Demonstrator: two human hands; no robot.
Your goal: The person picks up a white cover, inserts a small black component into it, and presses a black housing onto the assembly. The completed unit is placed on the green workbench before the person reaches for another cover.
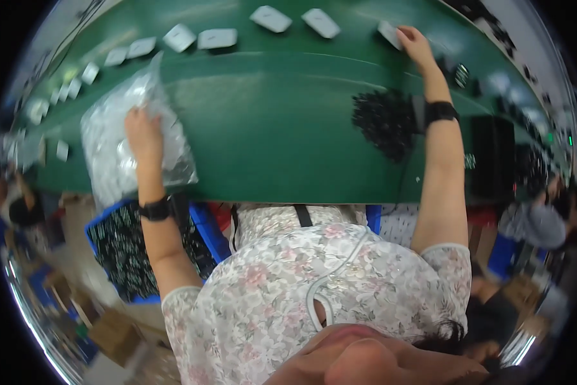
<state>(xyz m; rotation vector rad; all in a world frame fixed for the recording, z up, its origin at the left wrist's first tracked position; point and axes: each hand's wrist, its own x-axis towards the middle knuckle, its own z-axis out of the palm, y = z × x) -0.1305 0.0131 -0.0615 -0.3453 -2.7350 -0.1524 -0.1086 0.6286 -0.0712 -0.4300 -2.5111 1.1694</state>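
left hand [142,131] flat on clear bag [118,122], 9 o'clock | right hand [414,42] grips white piece [388,33], 1 o'clock | hands well apart

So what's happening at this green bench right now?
A person leans over a green conveyor table. The left hand rests in a clear plastic bag of small parts at the near edge. The right hand reaches to the far side and touches a small white flat piece, the last in a row of similar white pieces. A pile of small black parts lies by the right forearm.
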